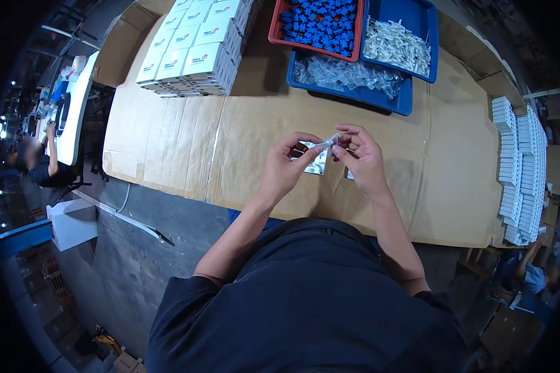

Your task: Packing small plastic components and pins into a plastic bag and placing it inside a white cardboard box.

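Note:
Over the near middle of the table, my left hand (286, 163) and my right hand (366, 163) meet at a small clear plastic bag (331, 142). Both hands are closed, thumbs and forefingers pinching it from either side. What is inside the bag, if anything, is too small to tell. Just below the bag, a silvery flat packet (317, 164) shows between my hands. Part of another pale flat piece (350, 174) peeks out beside my right hand, which covers most of it.
Beyond my hands, a blue tray (298, 86) holds clear plastic bags. Overlapping it are a red tray (274, 37) of blue pieces and another blue tray (434, 37) of white pieces. White boxes (186, 62) are stacked far left, more white stacks (519, 168) at right. Cardboard (168, 143) covers the table.

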Action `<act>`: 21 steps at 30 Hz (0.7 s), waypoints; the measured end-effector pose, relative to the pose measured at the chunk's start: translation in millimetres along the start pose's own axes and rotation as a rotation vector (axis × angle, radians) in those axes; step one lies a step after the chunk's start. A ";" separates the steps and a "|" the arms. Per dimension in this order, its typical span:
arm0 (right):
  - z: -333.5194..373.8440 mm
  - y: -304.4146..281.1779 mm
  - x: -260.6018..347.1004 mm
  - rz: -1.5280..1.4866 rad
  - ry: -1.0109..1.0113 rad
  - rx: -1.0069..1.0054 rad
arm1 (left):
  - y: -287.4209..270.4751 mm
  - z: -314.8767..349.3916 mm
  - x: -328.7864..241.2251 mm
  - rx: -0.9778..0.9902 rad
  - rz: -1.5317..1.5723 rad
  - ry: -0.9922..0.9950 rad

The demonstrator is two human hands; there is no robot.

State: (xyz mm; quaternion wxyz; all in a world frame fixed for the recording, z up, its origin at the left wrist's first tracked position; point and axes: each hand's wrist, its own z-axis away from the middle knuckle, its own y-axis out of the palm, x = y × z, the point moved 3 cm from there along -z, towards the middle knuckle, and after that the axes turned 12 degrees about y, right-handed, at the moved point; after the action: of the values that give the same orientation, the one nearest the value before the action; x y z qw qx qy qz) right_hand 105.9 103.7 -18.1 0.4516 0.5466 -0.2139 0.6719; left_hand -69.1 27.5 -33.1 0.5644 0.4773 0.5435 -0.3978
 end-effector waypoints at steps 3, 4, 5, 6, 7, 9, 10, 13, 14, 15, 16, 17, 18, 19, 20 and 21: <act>-1.0 0.2 -0.1 0.013 -0.005 0.002 | 0.1 -1.8 0.0 0.004 -0.023 0.011; -1.8 -0.9 -1.9 0.013 -0.005 0.002 | -0.6 -2.1 -0.2 0.014 -0.059 -0.005; -3.5 -3.1 -5.2 0.007 0.001 0.008 | -1.4 -2.9 -1.3 0.014 -0.059 -0.006; -4.6 -5.0 -7.0 0.001 0.007 0.015 | -1.9 -3.9 -3.4 0.026 -0.042 0.011; -4.9 -6.6 -6.8 0.001 0.007 0.015 | -2.2 -4.8 -6.5 0.039 -0.026 0.028; -5.2 -8.9 -7.0 0.061 0.022 0.031 | -3.3 -5.0 -14.3 0.081 -0.051 0.032; -4.9 -9.5 -6.4 0.062 0.023 0.033 | -3.6 -4.3 -16.7 0.121 -0.076 0.037; -4.5 -9.5 -5.9 0.115 0.041 0.040 | -6.7 -4.1 -12.7 0.112 -0.071 0.048; -4.6 -9.0 -6.4 0.127 0.023 0.039 | -8.2 -4.6 -12.6 0.112 -0.070 0.049; -4.8 -8.4 -7.1 0.138 0.004 0.038 | -10.0 -4.9 -12.2 0.132 -0.152 0.026; -5.1 -7.5 -9.4 0.138 0.005 0.037 | -11.0 -4.9 -11.5 0.152 -0.234 0.002; -5.7 -6.9 -11.9 0.154 -0.008 0.021 | -11.1 -4.6 -9.9 0.152 -0.234 0.002; -5.8 -6.3 -13.3 0.169 -0.021 0.005 | -11.9 -4.2 -7.7 0.136 -0.272 0.025; -5.7 -5.1 -14.1 0.170 -0.020 0.005 | -12.5 -4.2 -7.8 0.120 -0.310 0.047; -5.2 -4.3 -14.8 0.196 -0.019 -0.010 | -12.1 -4.1 -7.5 0.119 -0.310 0.046; -4.9 -3.7 -15.7 0.222 -0.019 -0.025 | -11.5 -4.3 -8.9 0.106 -0.321 0.087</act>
State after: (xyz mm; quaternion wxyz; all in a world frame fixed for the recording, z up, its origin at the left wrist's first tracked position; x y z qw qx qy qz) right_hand 106.3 103.6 -35.0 0.3792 0.5201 -0.2857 0.7100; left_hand -82.1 28.4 -25.2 0.4437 0.4301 0.6149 -0.4899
